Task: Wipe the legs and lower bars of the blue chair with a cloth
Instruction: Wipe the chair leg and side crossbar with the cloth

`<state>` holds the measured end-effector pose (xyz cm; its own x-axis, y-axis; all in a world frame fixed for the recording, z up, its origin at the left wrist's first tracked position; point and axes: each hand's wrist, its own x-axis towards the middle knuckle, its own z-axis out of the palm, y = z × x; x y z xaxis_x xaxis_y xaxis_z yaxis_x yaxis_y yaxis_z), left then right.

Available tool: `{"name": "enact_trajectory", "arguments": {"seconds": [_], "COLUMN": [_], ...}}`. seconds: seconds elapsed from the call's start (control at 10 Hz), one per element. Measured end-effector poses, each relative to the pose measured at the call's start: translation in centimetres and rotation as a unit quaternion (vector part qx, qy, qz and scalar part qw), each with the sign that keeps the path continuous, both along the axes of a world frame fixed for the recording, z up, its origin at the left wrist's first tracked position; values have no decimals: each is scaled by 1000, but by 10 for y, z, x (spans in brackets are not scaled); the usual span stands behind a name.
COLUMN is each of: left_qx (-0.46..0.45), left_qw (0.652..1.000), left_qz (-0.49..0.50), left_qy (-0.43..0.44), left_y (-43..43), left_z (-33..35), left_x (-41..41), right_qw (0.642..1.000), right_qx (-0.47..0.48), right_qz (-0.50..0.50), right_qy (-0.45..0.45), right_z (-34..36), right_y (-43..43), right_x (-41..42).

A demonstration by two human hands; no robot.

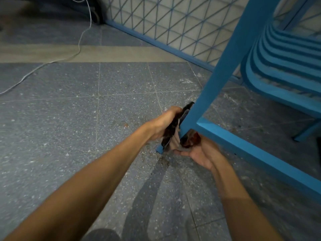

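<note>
To wrap-wipe the chair leg low down, left hand grip pinches cloth against it; right hand cups beneath, grip unclear.

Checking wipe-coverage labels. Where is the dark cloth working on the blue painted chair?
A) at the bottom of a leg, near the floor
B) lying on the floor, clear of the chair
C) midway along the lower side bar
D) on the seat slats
A: the dark crumpled cloth sits against the blue painted chair's leg just above its foot, gripped by the left hand, with the right hand just below.
</note>
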<state>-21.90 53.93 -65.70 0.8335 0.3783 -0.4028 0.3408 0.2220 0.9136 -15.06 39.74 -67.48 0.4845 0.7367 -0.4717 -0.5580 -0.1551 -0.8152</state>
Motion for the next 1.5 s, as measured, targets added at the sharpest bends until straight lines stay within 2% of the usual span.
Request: {"name": "enact_trajectory", "arguments": {"seconds": [0.1,0.2,0.3,0.4,0.5,0.6,0.7,0.8,0.9,1.0,1.1,1.2,1.3,1.4,1.5], "left_qx": [146,275,280,253,220,180,183,182,189,206,235,303,341,353,327], "left_qw": [985,940,933,945,961,973,965,962,961,958,948,923,907,908,934], "left_qz": [-88,-192,-207,-184,-121,-94,-135,-150,-147,-152,-188,-223,-231,-211,-129], "left_qy": [-2,64,94,100,112,113,131,139,141,130,102,83,89,83,59], "left_y": [1,4,9,15,29,37,35,31,32,30,23,24,28,28,31], "left_z": [15,41,58,60,55,47,39,39,39,37,40,44,45,43,45], "left_x": [-1,-2,-4,-12,-16,-15,-12,-13,-17,-24,-28,-28,-27,-28,-28], "right_qw": [996,995,994,979,960,960,944,961,932,883,883,888,893,892,873], "right_qx": [44,59,54,45,36,105,193,142,-18,-37,-46,-79,-108,-90,-32], "right_qz": [-53,-69,-89,-181,-272,-259,-259,-232,-227,-306,-318,-303,-290,-306,-364], "right_qy": [55,46,-12,-82,-55,0,67,-47,-283,-354,-342,-338,-325,-319,-323], "right_z": [1,3,7,12,19,19,23,15,7,0,-12,-21,-40,-29,0], "right_y": [2,1,3,-3,-24,-42,-32,-9,14,31,38,42,53,54,53], "right_x": [-12,-19,-20,-23,-33,-54,-81,-101,-116,-121,-117,-117,-108,-103,-96]}}
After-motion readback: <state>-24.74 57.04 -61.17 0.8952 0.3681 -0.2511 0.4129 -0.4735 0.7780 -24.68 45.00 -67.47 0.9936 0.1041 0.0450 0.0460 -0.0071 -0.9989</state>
